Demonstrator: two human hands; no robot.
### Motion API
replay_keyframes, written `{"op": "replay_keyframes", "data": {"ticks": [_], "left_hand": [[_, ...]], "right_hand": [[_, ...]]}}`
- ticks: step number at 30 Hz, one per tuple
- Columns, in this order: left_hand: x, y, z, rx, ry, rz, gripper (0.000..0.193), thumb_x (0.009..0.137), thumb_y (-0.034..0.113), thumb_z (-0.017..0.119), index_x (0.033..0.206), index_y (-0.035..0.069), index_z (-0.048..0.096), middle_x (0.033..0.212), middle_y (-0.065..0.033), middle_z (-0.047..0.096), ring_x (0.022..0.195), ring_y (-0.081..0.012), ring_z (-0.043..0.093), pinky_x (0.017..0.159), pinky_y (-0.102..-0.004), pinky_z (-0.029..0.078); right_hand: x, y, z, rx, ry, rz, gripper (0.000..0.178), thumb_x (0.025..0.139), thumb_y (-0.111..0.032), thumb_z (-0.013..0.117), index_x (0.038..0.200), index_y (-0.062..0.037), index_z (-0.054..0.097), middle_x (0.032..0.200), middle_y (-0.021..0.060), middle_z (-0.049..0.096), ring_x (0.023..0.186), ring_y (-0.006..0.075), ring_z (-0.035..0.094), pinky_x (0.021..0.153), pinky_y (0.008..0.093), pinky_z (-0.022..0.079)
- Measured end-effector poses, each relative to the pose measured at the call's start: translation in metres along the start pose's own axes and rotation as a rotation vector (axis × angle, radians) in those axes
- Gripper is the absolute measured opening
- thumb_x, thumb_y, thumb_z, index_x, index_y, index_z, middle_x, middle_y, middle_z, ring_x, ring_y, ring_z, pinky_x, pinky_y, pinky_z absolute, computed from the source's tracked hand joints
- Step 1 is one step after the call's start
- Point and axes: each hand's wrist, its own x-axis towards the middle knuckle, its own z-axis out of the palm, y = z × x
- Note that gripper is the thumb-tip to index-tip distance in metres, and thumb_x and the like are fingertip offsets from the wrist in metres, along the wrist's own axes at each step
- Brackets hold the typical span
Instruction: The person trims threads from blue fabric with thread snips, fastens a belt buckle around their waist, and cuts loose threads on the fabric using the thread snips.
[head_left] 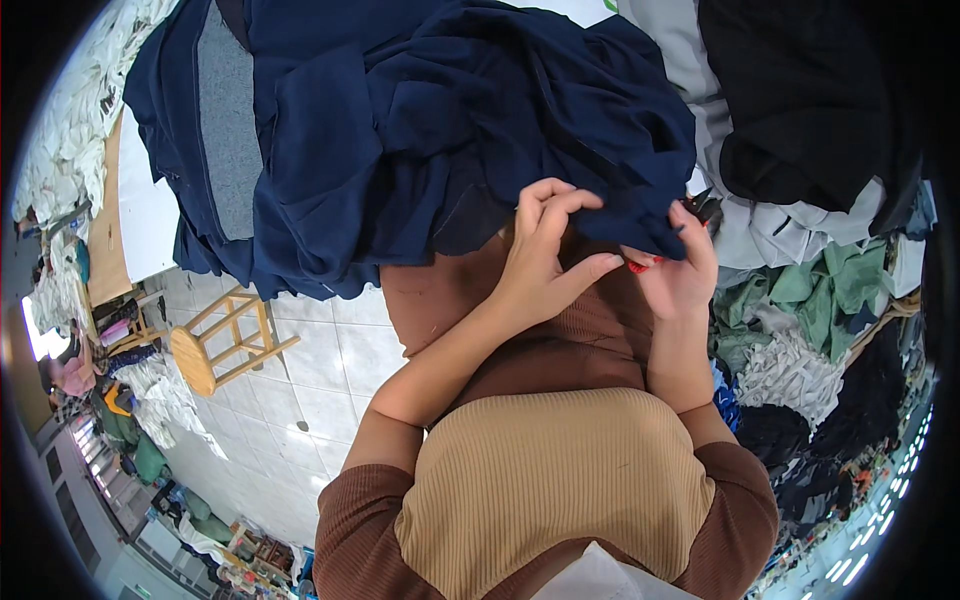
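A heap of navy blue cloth (pixel 430 110), seemingly a garment with stitched seams, spreads before me and hangs over my lap. My right hand (pixel 678 275) has its fingers closed around an edge at the right end of this cloth. Something red (pixel 640 264) shows by those fingers, and a dark pointed piece (pixel 706 208) sticks out beyond them; whether they belong to one tool I cannot tell. My left hand (pixel 548 240) is just left of it, thumb stretched out and apart from the bent fingers, which lie over or close above the navy cloth.
A grey panel (pixel 227 130) shows in the navy heap at left. Black cloth (pixel 800 100) and white cloth (pixel 790 235) lie at right, with green cloth pieces (pixel 800 295) below. A wooden stool (pixel 225 340) stands on the tiled floor (pixel 310 400) at left.
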Motion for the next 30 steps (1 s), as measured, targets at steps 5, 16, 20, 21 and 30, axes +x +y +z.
{"op": "replay_keyframes", "data": {"ticks": [5,16,20,21,30], "left_hand": [[0.004,-0.008,-0.002,-0.172,-0.034,-0.175,0.044,0.07,0.022,0.075,0.108,0.012,0.056,0.122,-0.0103,0.034,0.097,-0.0235,0.043,0.078,-0.0333,0.041],[0.03,0.015,-0.015,0.219,-0.286,0.088,0.018,0.079,0.019,0.065,0.096,0.014,0.068,0.099,0.0031,0.06,0.09,-0.0134,0.046,0.079,-0.0308,0.022],[0.032,0.016,-0.013,0.257,-0.299,0.182,0.014,0.074,0.013,0.069,0.087,0.013,0.066,0.091,0.0033,0.059,0.088,-0.0132,0.047,0.078,-0.0309,0.022],[0.033,0.016,-0.014,0.237,-0.296,0.218,0.013,0.073,0.012,0.07,0.084,0.013,0.065,0.087,0.0037,0.059,0.086,-0.0131,0.047,0.077,-0.031,0.022],[0.027,0.02,-0.027,-0.112,-0.237,-0.045,0.012,0.077,0.013,0.069,0.088,0.012,0.065,0.081,0.0046,0.06,0.072,-0.0074,0.048,0.076,-0.0285,0.024]], "right_hand": [[-0.004,-0.011,0.005,0.267,-0.079,0.159,0.041,0.083,-0.021,0.05,0.119,-0.0016,0.05,0.114,0.0145,0.057,0.103,0.029,0.056,0.083,0.0374,0.047],[-0.02,-0.03,-0.041,0.126,0.056,-0.09,0.033,0.076,-0.008,0.05,0.105,0.0073,0.054,0.104,0.0179,0.058,0.097,0.0281,0.057,0.089,0.037,0.046],[-0.021,-0.028,-0.03,0.293,-0.006,-0.053,0.031,0.075,-0.006,0.05,0.102,0.0078,0.054,0.1,0.0171,0.059,0.095,0.0266,0.057,0.087,0.0352,0.046],[-0.022,-0.031,-0.035,0.21,0.005,-0.104,0.031,0.076,-0.006,0.049,0.103,0.0081,0.054,0.1,0.017,0.059,0.095,0.0269,0.057,0.088,0.0356,0.046],[-0.003,-0.043,-0.015,0.311,-0.168,-0.035,0.039,0.09,-0.025,0.035,0.11,0.0026,0.055,0.113,0.0184,0.058,0.106,0.0322,0.054,0.094,0.0441,0.041]]}}
